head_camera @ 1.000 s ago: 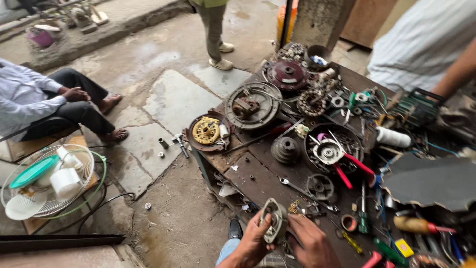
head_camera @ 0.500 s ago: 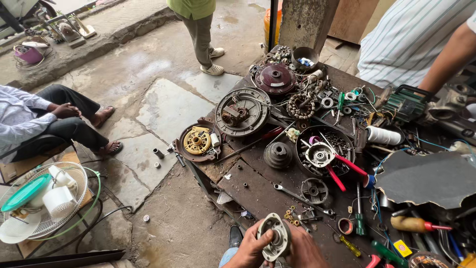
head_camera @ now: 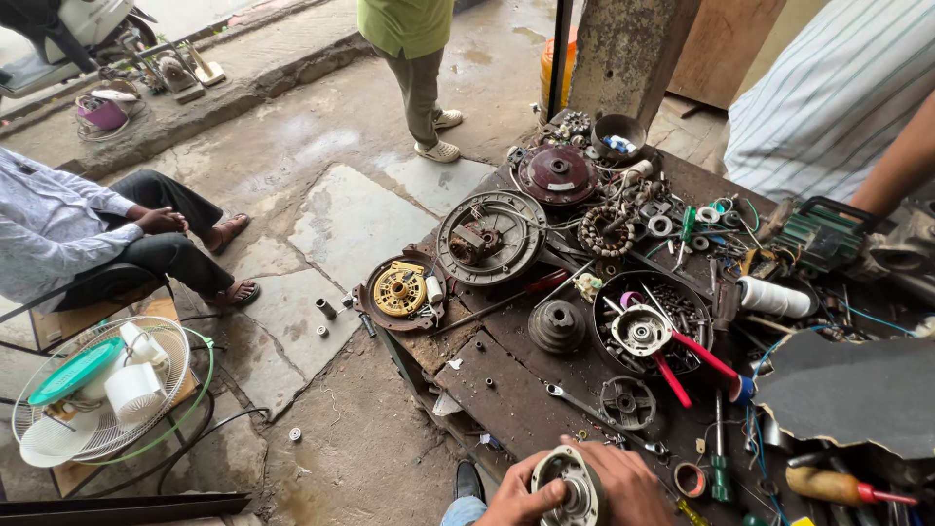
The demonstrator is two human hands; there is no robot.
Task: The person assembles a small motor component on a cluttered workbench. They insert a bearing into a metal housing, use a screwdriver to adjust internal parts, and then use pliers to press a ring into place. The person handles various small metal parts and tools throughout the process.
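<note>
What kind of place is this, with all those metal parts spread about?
Most likely a small open-air repair stall for fans and motors. A worn workbench holds motor housings, a copper winding and a spanner; a dismantled table fan lies on the paving. Both hands, left hand and right hand, grip a round motor part.

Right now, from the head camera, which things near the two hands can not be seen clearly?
- Round metal motor part: lower half cut off by the bottom edge.
- Left hand and right hand: the picture edge cuts both off, palms hidden behind the part.
- Spanner on the workbench: its far end lost among the clutter.
- Small loose pieces beside it: too small to tell.
</note>
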